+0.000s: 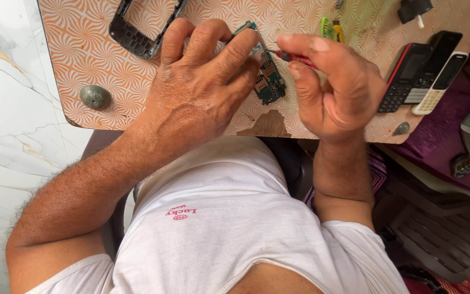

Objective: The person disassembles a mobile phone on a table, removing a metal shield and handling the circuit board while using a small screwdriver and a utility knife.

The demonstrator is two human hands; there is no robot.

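1. Patterned orange-and-cream table (88, 49), filling the upper half of the frame — chipped along its near edge at centre.
2. Left hand (197, 87), centre-left of the frame, fingers spread and pressed down on the circuit board, pinning it flat to the table.
3. Right hand (330, 92), right of centre, thumb and forefinger pinched together on a red-handled screwdriver (295, 57), metal tip aimed at the board's upper end.
4. Black phone frame (145, 27), upper left, lying apart from both hands.
5. Three keypad phones (422, 76), far right edge of the table, side by side.
6. Green circuit board (267, 81), centre of the frame between the two hands — probably light, thin, stiff and fragile; best gripped by its bare edges, away from the small metal parts, without bending.
7. Grey stone (94, 96), left of the left hand, near the table's edge.
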